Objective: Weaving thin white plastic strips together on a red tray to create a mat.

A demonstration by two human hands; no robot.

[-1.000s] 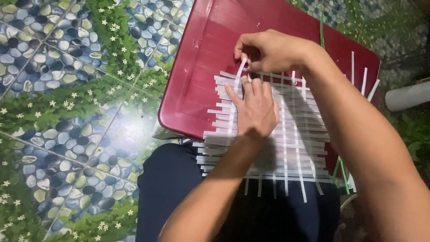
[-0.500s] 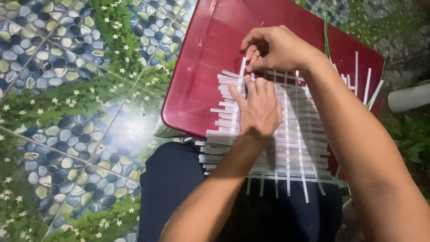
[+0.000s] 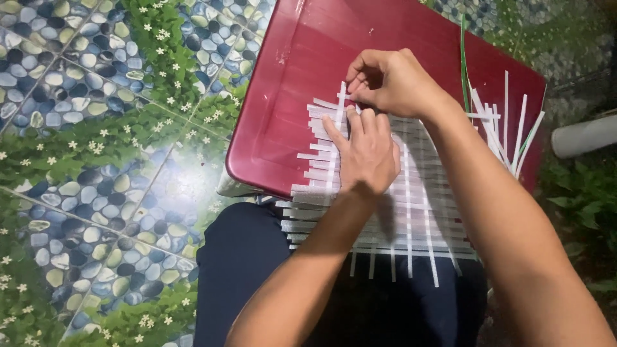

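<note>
White woven strips form a flat mat [image 3: 411,205] that lies across a dark red plastic tray [image 3: 289,96] and overhangs its near edge above the person's lap, which is clothed in dark blue trousers [image 3: 257,270]. One upright strip [image 3: 340,103] at the mat's far left corner is pinched between the fingers of the right hand [image 3: 392,80], so that grip is clenched on the strip's top end. The left hand [image 3: 363,151] lies flat with fingers spread on the weave just below, its fingertips touching the rows beside that strip; its grip is released, pressing rather than holding. Loose white strips [image 3: 508,128] fan out at the tray's right side, close to the right forearm, and a thin green stalk [image 3: 463,58] runs upward past them. The tray rests over a floor sheet [image 3: 96,128] printed with pebbles, green leaves and small white flowers. A pale pipe [image 3: 585,135] shows at the right edge.
</note>
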